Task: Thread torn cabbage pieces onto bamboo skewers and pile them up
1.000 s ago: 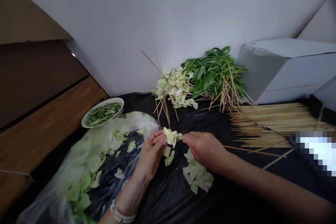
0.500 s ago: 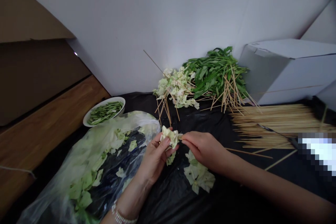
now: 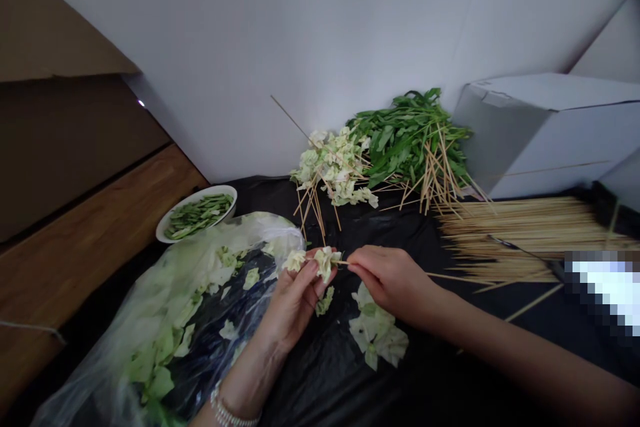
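Pale cabbage leaves (image 3: pixel 326 263) are bunched on a thin wooden skewer (image 3: pixel 341 262) in front of me. My left hand (image 3: pixel 299 300) is closed around these leaves, thumb pressed on top, and a folded piece of leaf sticks out on its left side. My right hand (image 3: pixel 395 283) pinches the skewer just right of the bunch; the stick's rear end runs out behind the wrist. Below my right hand, loose cabbage leaves (image 3: pixel 379 333) lie on the black plastic sheet (image 3: pixel 320 380). A smaller leaf (image 3: pixel 325 301) lies beside my left fingers.
On the left, a clear plastic bag (image 3: pixel 125 327) holds torn cabbage leaves. A white bowl (image 3: pixel 234 208) of green pieces stands behind it. Skewered cabbage (image 3: pixel 333 163) and leafy greens (image 3: pixel 405 137) are heaped by the wall. Bare skewers (image 3: pixel 520 233) lie right, near a white box (image 3: pixel 575 140).
The leaf bunch now sits apart from my right fingers, with a short length of skewer showing between. Another piece of leaf has come into view at the left side of my left hand.
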Tool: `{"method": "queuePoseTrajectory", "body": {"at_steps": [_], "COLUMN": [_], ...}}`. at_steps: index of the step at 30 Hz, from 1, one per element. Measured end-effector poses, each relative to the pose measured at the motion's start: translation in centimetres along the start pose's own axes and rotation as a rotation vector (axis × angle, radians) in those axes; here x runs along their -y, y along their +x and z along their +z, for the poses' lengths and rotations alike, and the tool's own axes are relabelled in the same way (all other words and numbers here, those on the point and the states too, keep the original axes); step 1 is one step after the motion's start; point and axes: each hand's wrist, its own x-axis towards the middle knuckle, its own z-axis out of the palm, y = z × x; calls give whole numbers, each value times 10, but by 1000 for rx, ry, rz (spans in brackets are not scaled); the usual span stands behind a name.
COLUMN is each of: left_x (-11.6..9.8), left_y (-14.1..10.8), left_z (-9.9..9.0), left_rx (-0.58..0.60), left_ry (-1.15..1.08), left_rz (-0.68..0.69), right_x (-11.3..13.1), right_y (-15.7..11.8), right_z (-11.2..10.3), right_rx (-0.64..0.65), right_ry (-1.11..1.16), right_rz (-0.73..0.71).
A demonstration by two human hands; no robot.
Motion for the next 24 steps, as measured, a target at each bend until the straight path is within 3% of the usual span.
{"method": "queuePoseTrajectory", "body": {"at_steps": [7,13,18,24], "left_x": [-7,-11,-10,-8], "left_y": [0,3,6,6], "left_z": [-5,-6,-6,-4], "left_rx": [19,-78,-162,-129], "left_ry": [3,-12,-7,-1], "left_rz": [71,144,121,98], "right_x": [-1,-2,-3,-5], "right_y": [3,4,2,1], "right_z": [-5,-9,-4,-1], "right_rx": [-37,-40,-43,-74], "right_ry": [39,101,69,37], "right_rz": [31,14,23,23]}}
